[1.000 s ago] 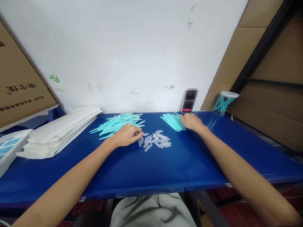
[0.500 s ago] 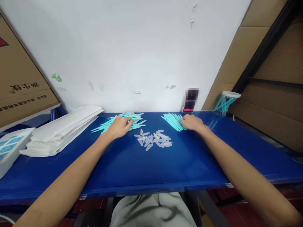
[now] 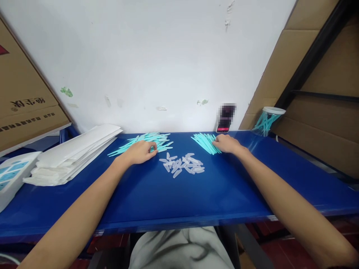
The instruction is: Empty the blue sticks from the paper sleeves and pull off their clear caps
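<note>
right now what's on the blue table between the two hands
In the head view, a small heap of clear plastic caps lies between the left hand and right hand, slightly nearer the person.

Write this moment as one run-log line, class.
left hand: on loose teal sticks | right hand: on aligned teal sticks | clear caps: between hands | blue table

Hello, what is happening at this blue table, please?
A person sits at the blue table. The left hand rests on a loose pile of teal sticks. The right hand touches a neater bundle of teal sticks. Small clear caps lie between the hands, untouched. White bags are stacked at the left.
</note>
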{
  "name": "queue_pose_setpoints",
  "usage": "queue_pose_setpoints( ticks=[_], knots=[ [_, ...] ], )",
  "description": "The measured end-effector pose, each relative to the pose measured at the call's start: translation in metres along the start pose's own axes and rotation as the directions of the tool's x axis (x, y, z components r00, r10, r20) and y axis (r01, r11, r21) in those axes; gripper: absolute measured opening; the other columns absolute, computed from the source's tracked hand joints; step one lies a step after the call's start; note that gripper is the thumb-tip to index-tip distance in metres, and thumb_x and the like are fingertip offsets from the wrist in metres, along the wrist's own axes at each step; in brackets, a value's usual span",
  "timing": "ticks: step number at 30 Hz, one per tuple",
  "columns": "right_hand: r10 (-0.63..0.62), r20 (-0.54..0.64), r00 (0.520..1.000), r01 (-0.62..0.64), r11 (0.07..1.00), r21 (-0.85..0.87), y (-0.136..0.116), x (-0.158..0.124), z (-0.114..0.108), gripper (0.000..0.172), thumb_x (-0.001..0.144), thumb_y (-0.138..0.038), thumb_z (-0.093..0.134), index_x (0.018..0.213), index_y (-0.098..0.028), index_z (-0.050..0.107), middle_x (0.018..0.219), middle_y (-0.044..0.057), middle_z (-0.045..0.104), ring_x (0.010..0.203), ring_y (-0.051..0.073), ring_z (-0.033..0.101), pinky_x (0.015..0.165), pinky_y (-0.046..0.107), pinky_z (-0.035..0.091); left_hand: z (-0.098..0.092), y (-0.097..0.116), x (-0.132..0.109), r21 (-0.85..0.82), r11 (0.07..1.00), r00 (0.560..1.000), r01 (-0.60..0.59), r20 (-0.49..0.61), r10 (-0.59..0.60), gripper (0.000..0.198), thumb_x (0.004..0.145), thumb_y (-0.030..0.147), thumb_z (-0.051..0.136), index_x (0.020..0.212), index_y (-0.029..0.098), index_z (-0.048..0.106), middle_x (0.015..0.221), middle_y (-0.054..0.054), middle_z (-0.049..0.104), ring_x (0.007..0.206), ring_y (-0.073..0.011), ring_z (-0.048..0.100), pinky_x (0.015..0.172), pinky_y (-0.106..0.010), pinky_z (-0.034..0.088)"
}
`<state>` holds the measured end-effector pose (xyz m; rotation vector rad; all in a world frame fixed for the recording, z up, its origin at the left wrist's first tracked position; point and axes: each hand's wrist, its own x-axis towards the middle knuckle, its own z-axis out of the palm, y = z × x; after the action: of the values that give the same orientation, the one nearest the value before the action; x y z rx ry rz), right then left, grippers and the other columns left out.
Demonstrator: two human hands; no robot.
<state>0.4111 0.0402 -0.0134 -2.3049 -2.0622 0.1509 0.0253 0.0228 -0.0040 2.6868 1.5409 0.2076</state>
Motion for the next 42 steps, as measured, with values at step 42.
queue_pose_setpoints(
  ticks=[42],
  knots=[
    [0.000,-0.198,0.980,-0.006,1.000,-0.030,-0.006,-0.002,0.012,0.032,0.091,-0.038,0.047,0.105,-0.021,0.070,0.106,0.014,0.073,0.096,0.033,0.069,0.075,0.038,0.049,0.013,0.016,0.004,0.117,0.986,0.993,0.118,-0.015,-0.117,0.037,0.094,0.041,0.041,0.117,0.023,0.063,0.092,-0.006,0.075,0.081,-0.0254,0.067,0.062,-0.030,0.039]
  ],
)
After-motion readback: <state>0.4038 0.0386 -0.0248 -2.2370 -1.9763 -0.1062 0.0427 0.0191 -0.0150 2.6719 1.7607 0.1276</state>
